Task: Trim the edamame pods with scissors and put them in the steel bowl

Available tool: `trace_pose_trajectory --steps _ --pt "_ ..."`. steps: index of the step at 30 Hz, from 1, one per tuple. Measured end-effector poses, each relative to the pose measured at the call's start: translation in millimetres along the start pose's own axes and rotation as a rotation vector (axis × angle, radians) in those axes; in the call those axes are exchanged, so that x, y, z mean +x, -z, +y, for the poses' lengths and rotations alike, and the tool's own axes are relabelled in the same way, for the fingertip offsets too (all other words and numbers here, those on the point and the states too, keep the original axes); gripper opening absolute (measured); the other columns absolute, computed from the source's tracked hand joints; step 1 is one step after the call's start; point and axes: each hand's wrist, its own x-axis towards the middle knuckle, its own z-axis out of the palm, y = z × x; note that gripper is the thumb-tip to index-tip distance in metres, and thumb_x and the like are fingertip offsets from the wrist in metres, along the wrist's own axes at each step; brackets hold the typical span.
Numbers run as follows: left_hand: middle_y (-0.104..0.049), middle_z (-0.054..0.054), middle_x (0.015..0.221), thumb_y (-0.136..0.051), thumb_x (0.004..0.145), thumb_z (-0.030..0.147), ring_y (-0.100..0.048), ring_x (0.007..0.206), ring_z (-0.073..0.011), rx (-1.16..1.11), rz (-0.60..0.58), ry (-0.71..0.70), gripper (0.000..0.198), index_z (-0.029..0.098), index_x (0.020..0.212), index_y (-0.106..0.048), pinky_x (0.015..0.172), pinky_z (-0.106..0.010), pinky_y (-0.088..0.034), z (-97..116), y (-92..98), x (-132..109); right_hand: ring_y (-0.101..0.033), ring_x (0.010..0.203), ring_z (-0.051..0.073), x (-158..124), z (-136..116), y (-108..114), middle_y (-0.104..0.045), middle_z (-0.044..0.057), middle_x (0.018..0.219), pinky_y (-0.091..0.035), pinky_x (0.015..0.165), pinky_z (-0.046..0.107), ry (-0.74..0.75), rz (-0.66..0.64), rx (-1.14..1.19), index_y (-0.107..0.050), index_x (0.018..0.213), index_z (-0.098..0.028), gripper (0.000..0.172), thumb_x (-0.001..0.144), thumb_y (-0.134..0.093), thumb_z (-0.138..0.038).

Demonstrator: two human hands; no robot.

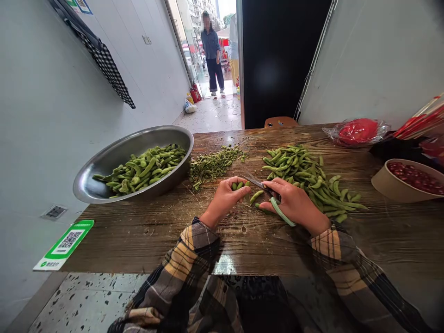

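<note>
Between the thumb and fingers of my left hand [227, 198] are green edamame pods [238, 186]. My right hand [294, 203] is wrapped round scissors [281, 212] with pale green handles, their blades pointing left toward the pods. A single pod [256, 197] lies on the table between my hands. Just beyond my right hand spreads a heap of whole pods [301, 169]. Past my left hand is a pile of small green trimmings [217, 162]. To the left, a wide metal bowl [104, 152] holds many more pods.
The wooden table [166, 240] carries a green QR-code card [65, 245] at its left edge. At the right stand a tub of dark red pieces [391, 182] and a red item in clear plastic [359, 132]. A person [212, 51] stands at the doorway near fire extinguishers [195, 92].
</note>
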Motion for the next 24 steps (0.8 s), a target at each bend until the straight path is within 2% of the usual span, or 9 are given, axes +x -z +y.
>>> trace_pose_trajectory --steps 2,5,11,19,24 --pt "-0.049 0.004 0.062 -0.077 0.067 0.035 -0.042 0.051 -0.006 -0.033 -0.002 -0.004 0.027 0.013 0.078 -0.067 0.047 -0.019 -0.037 0.8 -1.3 -0.8 -0.064 0.08 0.02 -0.2 -2.1 0.5 -0.065 0.006 0.105 -0.047 0.064 0.03 0.007 -0.013 -0.013 -0.058 0.12 -0.023 0.048 0.079 -0.068 -0.047" --pt "-0.053 0.002 0.065 -0.077 0.067 0.035 -0.044 0.054 -0.0068 -0.038 -0.019 -0.02 0.027 0.013 0.081 -0.069 0.048 -0.019 -0.038 1.3 -3.0 -2.4 -0.063 0.077 0.018 -0.4 -3.7 0.1 -0.064 0.005 0.103 -0.046 0.061 0.028 0.017 -0.032 -0.015 -0.058 0.12 -0.024 0.048 0.078 -0.069 -0.044" --pt "-0.062 -0.002 0.074 -0.076 0.069 0.035 -0.049 0.06 -0.0089 -0.041 -0.055 -0.041 0.026 0.014 0.084 -0.07 0.052 -0.02 -0.039 1.4 -5.7 -5.6 -0.063 0.082 0.019 -0.9 -3.6 -0.3 -0.062 0.005 0.106 -0.049 0.07 0.03 0.046 -0.052 0.044 -0.055 0.121 -0.022 0.053 0.075 -0.073 -0.04" --pt "-0.062 -0.001 0.073 -0.076 0.07 0.033 -0.049 0.061 -0.0092 -0.044 -0.032 -0.057 0.023 0.015 0.082 -0.071 0.056 -0.021 -0.037 2.8 -6.6 -6.1 -0.063 0.081 0.019 -1.1 -2.2 -0.2 -0.061 0.006 0.107 -0.049 0.067 0.03 0.093 -0.044 0.075 -0.054 0.12 -0.022 0.053 0.075 -0.072 -0.043" --pt "-0.061 -0.001 0.07 -0.075 0.071 0.035 -0.047 0.06 -0.0095 0.002 -0.044 -0.075 0.023 0.015 0.081 -0.071 0.055 -0.022 -0.035 3.2 -6.4 -6.4 -0.062 0.081 0.02 -0.8 -1.3 -1.9 -0.062 0.006 0.103 -0.047 0.066 0.03 0.102 -0.034 0.038 -0.056 0.118 -0.022 0.045 0.08 -0.067 -0.044"
